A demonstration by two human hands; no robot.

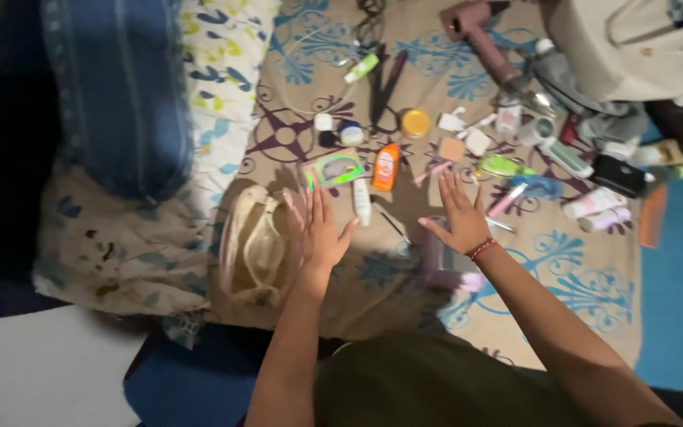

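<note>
Both hands are held out flat over the patterned bedspread [586, 292], fingers spread, nothing gripped. The left hand [319, 229] is seen hovering just beside an open beige pouch [256, 249], which lies to its left with the thumb side turned away from it. The right hand [462, 220], a red bracelet [482, 248] at its wrist, is stretched over a lilac pouch [443, 265] — part of that pouch is covered by the palm. Whether either hand is actually touching the cloth cannot be told.

Between the two hands a white tube [362, 201] and a thin dark brush [391, 224] are laid out. Just past the left fingertips a small green-edged card packet [333, 168] is found, with an orange bottle [386, 166] beside it. Beyond the right fingertips a tan square compact [451, 149] and a green bottle [504, 166] are set — near, but apart from the fingers.

Farther off, a round yellow tin [415, 122] is spotted, and at the far edge a pink hair dryer [480, 35] beside a cream bag [626, 47].
</note>
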